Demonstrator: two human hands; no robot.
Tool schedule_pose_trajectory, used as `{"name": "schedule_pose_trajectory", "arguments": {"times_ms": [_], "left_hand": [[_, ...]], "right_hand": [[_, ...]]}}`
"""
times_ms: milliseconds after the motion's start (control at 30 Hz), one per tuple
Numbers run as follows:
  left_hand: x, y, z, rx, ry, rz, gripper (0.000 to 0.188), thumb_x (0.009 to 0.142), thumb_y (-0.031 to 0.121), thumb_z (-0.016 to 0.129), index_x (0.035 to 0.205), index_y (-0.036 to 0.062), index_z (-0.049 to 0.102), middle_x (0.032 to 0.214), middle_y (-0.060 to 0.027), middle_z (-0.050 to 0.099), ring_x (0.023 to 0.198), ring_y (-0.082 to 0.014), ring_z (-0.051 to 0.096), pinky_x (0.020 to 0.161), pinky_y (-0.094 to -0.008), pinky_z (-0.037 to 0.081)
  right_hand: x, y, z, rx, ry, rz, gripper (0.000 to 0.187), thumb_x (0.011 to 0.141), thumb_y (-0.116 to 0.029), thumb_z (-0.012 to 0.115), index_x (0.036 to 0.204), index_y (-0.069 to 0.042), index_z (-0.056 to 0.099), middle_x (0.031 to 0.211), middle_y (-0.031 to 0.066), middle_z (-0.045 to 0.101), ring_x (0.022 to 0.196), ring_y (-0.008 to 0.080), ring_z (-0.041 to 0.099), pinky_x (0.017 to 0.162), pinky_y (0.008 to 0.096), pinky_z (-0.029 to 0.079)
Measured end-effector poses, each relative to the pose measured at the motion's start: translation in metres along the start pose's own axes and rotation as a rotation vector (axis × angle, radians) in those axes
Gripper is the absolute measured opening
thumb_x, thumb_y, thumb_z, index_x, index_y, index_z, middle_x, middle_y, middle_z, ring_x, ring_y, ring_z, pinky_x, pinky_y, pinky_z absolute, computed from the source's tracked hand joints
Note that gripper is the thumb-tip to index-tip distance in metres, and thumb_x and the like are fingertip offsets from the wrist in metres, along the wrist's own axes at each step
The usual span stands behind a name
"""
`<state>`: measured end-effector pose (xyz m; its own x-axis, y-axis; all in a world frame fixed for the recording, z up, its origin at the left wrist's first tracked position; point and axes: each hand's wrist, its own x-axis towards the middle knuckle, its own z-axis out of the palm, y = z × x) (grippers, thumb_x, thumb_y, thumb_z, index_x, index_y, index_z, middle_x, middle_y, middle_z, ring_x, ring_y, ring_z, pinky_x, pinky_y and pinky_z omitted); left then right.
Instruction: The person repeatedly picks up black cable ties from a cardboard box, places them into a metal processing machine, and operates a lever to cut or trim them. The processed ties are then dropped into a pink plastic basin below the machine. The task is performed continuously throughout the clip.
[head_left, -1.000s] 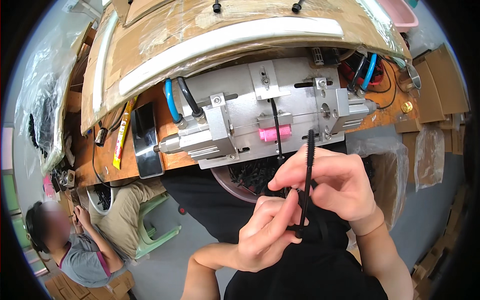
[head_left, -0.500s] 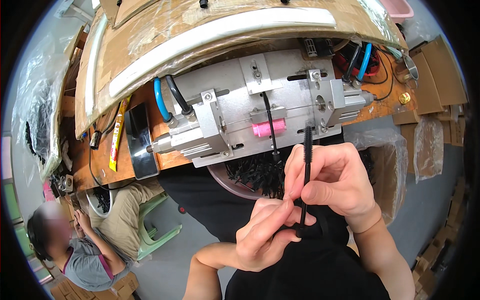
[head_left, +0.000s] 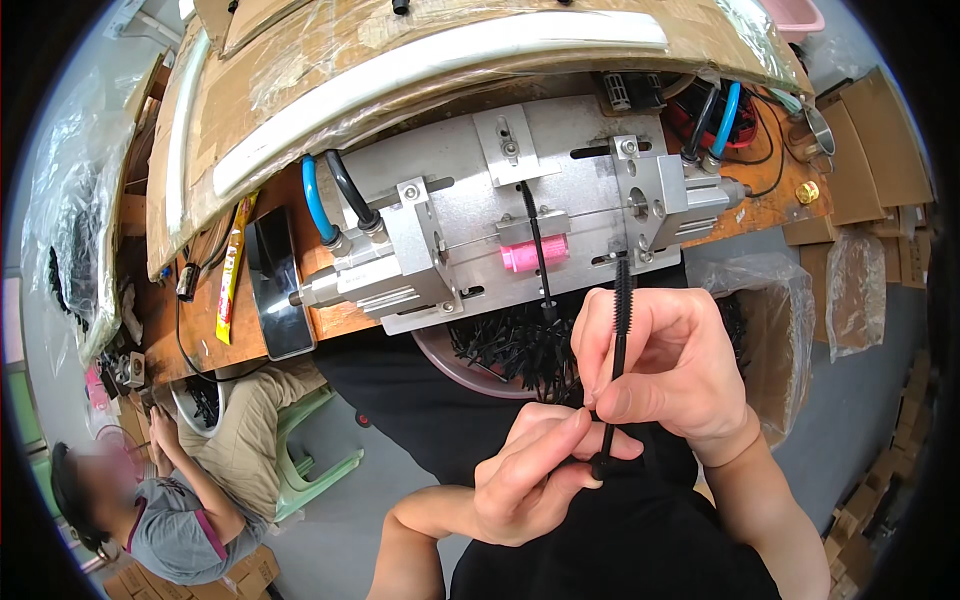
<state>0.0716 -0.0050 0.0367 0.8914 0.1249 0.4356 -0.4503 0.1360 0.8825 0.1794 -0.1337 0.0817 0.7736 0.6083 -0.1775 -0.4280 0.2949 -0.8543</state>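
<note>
A black mascara wand (head_left: 622,312) stands nearly upright between my hands, bristles at the top. My right hand (head_left: 675,365) pinches its stem below the bristles with thumb and fingers. Lower down, my left hand (head_left: 530,475) is closed round the wand's bottom end, its fingertips meeting those of the right. Just beyond my hands, a second mascara wand (head_left: 541,255) lies across a metal clamping machine (head_left: 470,205), in front of a pink piece (head_left: 520,254). Below the machine's front edge, a pinkish bowl (head_left: 430,355) holds many thin black pieces, partly hidden by my hands.
Blue and black hoses (head_left: 318,205) run into the machine. A phone (head_left: 282,285) and a yellow packet (head_left: 232,270) lie to its left. Cardboard (head_left: 200,130) overhangs the bench at the back. At lower left another person (head_left: 185,530) sits beside a green stool (head_left: 300,450).
The wand's brush end has shifted slightly right, and my hands have moved a little with it. Their grip looks the same. The person at left has lowered their head.
</note>
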Motion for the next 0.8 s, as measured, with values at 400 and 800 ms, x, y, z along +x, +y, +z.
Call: {"name": "schedule_pose_trajectory", "arguments": {"times_ms": [400,800], "left_hand": [[0.055,0.035,-0.012,-0.238,-0.339,0.138,0.011,0.098,0.009,0.052,0.102,0.0005,0.058,0.100,-0.0164,0.056,0.084,-0.0280,0.056,0.072,-0.0393,0.049],[0.086,0.042,0.011,-0.542,-0.595,0.381,0.011,0.095,0.014,0.059,0.095,0.0031,0.064,0.099,-0.0109,0.056,0.086,-0.0283,0.054,0.074,-0.0365,0.047]], "right_hand": [[0.018,0.030,-0.020,-1.131,-0.163,-0.163,0.033,0.075,-0.017,0.081,0.103,-0.004,0.068,0.065,0.0057,0.056,0.056,0.0150,0.052,0.053,0.0294,0.043],[0.160,-0.119,0.020,-1.430,-0.056,-0.942,0.016,0.085,-0.003,0.064,0.100,0.001,0.063,0.089,0.0178,0.065,0.080,0.0318,0.064,0.072,0.0378,0.049]]}}
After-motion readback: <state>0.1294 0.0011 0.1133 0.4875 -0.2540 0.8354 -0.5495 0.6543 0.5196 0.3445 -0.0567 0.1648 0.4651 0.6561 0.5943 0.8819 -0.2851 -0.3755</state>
